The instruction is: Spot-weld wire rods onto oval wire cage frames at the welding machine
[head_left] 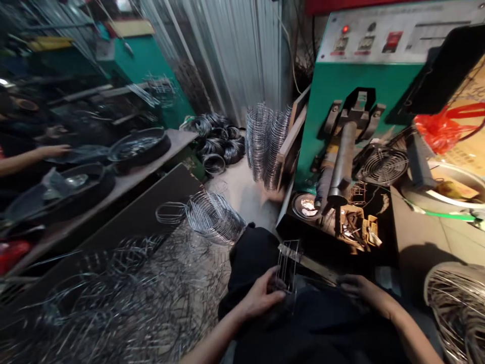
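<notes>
Wire frame (290, 260) stood above the lap (322, 316) in the left hand (261, 296), whose thumb and fingers were nearly closed on its lower end. Across the lap the right hand (361, 289) was loosely bent at the fingers; in the shadow I couldn't tell whether they held or touched anything. The green machine (333, 83) rose over the bench (390, 232), its front edge close to both hands. Scrap wire (159, 298) crowded the left; between bench and wire coil (214, 220), pale floor (259, 210) lay open.
</notes>
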Available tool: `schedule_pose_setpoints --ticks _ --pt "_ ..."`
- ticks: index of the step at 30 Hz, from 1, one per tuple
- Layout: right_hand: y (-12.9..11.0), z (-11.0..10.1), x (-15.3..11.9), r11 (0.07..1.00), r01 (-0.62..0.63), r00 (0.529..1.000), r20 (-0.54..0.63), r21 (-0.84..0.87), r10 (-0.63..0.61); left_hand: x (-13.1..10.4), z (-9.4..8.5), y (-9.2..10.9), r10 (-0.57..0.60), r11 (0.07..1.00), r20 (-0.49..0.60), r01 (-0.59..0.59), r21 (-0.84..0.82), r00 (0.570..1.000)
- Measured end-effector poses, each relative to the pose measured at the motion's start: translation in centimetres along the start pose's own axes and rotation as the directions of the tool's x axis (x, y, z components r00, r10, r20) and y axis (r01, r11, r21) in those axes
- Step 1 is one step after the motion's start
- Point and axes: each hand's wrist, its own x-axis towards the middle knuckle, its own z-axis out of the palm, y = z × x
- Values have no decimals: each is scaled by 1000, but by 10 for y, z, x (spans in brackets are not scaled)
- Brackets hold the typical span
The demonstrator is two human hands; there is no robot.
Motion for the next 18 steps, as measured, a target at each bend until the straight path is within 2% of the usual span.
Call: schedule_pose_setpoints --ticks 2,6,7,9,11,13,18 --pt "-15 -10 0 999 -9 999 -33 33 10 11 9 14 18 997 -28 -20 -74 999" --pt "-62 -35 4 998 10 1000 -14 57 -9 43 30 50 70 977 -34 -75 -197 997" --pt "-74 -42 5 999 34 999 -29 41 -33 49 34 57 93 973 -38 -99 -208 995" --pt "-96 -54 7 986 160 983 -84 -38 -163 58 42 67 140 962 -62 -151 -228 988" --pt "-114 -64 7 934 331 929 -123 -135 -348 63 47 70 180 950 -89 -196 -243 980" --pt "-125 -69 7 887 438 881 -127 -148 -456 68 52 67 214 940 -107 -234 -249 971" --pt "-126 -63 17 879 468 872 -207 92 -443 80 60 57 258 936 -118 -278 -215 959"
